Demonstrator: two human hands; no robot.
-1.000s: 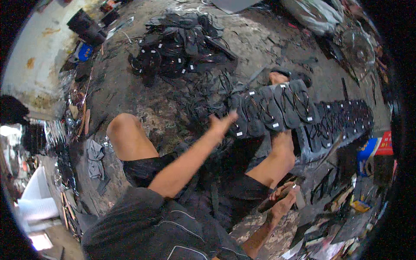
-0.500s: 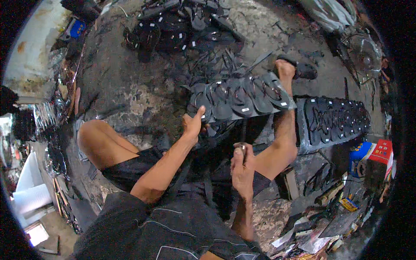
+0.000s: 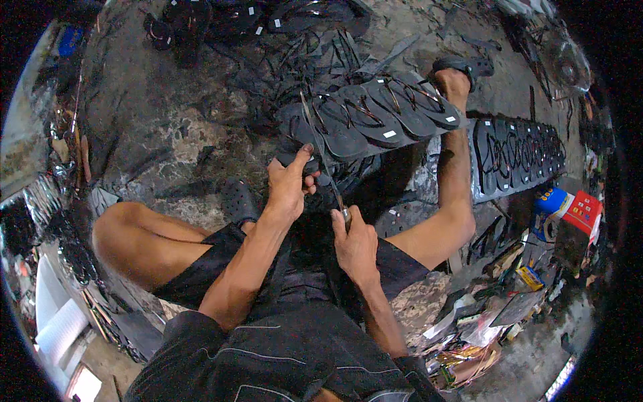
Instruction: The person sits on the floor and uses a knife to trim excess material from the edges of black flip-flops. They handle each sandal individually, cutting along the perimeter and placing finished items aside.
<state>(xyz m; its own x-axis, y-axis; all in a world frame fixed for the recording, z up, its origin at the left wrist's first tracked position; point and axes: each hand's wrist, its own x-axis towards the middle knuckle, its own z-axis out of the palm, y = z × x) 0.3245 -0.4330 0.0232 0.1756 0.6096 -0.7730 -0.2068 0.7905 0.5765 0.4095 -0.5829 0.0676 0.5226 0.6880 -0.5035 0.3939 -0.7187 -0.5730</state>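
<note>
My right hand (image 3: 356, 249) is closed around the handle of a knife (image 3: 325, 164). Its long thin blade slants up and left across the left end of a row of black flip-flops (image 3: 365, 120). The flip-flops stand side by side on a grey sheet, several with small white labels. Beside the blade, my left hand (image 3: 289, 184) grips the near end of the leftmost flip-flop (image 3: 293, 130), thumb on top and fingers curled below. Whether the blade touches the rubber I cannot tell. Dark strips hang under the row, partly in shadow.
Another sheet of black flip-flops (image 3: 519, 157) lies at the right, near a red and blue box (image 3: 579, 213). Rubber offcuts (image 3: 328, 63) and more sandals (image 3: 315, 17) are at the far side. My bent legs flank the work, and scraps (image 3: 475, 335) lie at the lower right.
The knife has swung left, from pointing upward under the row to slanting across its left end. My left hand now grips the leftmost flip-flop's end; the view has shifted too.
</note>
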